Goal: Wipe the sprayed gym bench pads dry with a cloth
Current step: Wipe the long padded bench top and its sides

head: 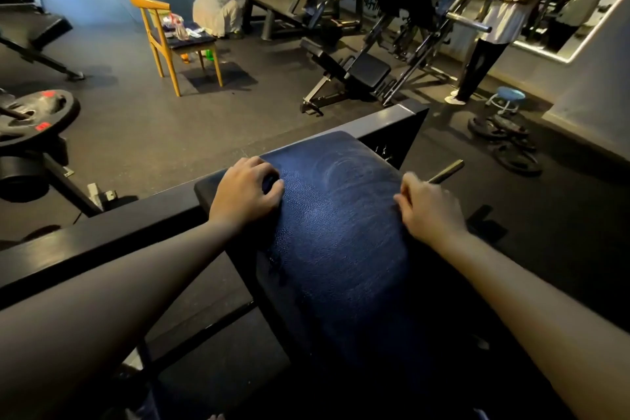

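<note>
A black bench pad (208, 189) stands right in front of me, sloping down toward me. A dark blue pebbled cloth (334, 215) lies spread over it, with swirl streaks near its far end. My left hand (242, 194) grips the cloth's left edge at the top of the pad, fingers curled with a dark fold between thumb and fingers. My right hand (429, 208) holds the cloth's right edge, its fingers curled over the side and mostly hidden. Both forearms reach in from below.
A black frame beam (102, 239) crosses behind the pad, and a metal handle (446, 172) sticks out at its right. Weight plates (37, 112) sit left. Beyond are a yellow chair (163, 37), another bench (358, 72), a blue stool (508, 95), and two people (218, 10) (494, 27).
</note>
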A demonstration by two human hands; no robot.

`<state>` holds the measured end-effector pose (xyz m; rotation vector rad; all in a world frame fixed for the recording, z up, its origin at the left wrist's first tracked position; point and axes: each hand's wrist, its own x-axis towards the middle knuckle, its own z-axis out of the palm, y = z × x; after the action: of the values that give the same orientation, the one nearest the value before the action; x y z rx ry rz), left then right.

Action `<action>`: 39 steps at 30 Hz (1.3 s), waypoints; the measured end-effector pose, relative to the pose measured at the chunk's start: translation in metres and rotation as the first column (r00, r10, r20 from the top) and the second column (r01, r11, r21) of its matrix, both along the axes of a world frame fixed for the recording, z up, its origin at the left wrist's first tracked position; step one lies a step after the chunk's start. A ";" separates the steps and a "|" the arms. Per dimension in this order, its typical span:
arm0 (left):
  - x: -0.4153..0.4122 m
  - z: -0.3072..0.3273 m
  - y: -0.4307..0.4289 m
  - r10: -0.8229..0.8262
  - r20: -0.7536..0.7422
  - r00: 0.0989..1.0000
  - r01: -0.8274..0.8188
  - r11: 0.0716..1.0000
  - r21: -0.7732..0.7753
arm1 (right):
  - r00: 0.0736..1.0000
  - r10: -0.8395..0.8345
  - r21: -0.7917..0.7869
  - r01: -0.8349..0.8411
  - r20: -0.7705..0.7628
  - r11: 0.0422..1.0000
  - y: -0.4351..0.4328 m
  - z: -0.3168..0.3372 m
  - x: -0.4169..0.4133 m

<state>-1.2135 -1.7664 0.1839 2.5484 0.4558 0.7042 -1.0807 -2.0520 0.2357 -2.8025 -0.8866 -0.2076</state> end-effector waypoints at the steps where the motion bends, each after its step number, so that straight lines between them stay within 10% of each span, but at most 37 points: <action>1: 0.000 -0.001 -0.001 -0.001 -0.009 1.000 0.001 1.000 0.003 | 1.000 -0.024 0.024 0.024 0.015 0.999 0.012 -0.001 0.005; 5: 0.000 0.000 0.004 -0.026 -0.013 1.000 0.025 0.996 -0.091 | 0.967 0.239 0.140 -0.225 -0.092 0.964 0.085 -0.012 -0.069; 9: 0.003 0.006 0.021 -0.090 -0.027 0.996 0.073 0.922 -0.380 | 0.745 0.643 0.188 -0.616 -0.175 0.765 0.055 -0.002 -0.132; 16: 0.005 0.004 0.020 -0.083 0.000 0.997 0.075 0.900 -0.429 | 0.992 0.125 0.088 -0.125 0.009 0.988 0.062 -0.008 -0.041; 22: -0.001 0.017 0.016 0.010 0.176 0.984 0.158 0.397 -0.904 | 0.679 0.721 0.165 -0.702 -0.139 0.692 0.097 -0.008 -0.145; 25: -0.004 0.024 0.021 -0.013 0.186 0.983 0.180 0.310 -0.934 | 0.669 0.721 0.121 -0.712 -0.180 0.692 0.053 0.000 -0.125; 34: -0.003 0.018 0.025 0.034 0.226 0.973 0.204 0.320 -0.925 | 0.856 0.516 0.183 -0.503 -0.029 0.845 0.152 -0.016 -0.118; 37: -0.002 0.015 0.025 0.024 0.216 0.976 0.201 0.284 -0.937 | 0.744 0.663 0.214 -0.637 -0.079 0.740 0.117 -0.014 -0.146; 39: 0.001 0.008 0.029 -0.067 0.203 0.977 0.211 0.440 -0.873 | 0.695 0.712 0.178 -0.692 -0.099 0.700 0.069 -0.013 -0.146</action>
<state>-1.2124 -1.7374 0.1918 1.4644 0.4036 0.3887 -1.2272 -1.9828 0.2224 -2.1080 -1.7458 0.0829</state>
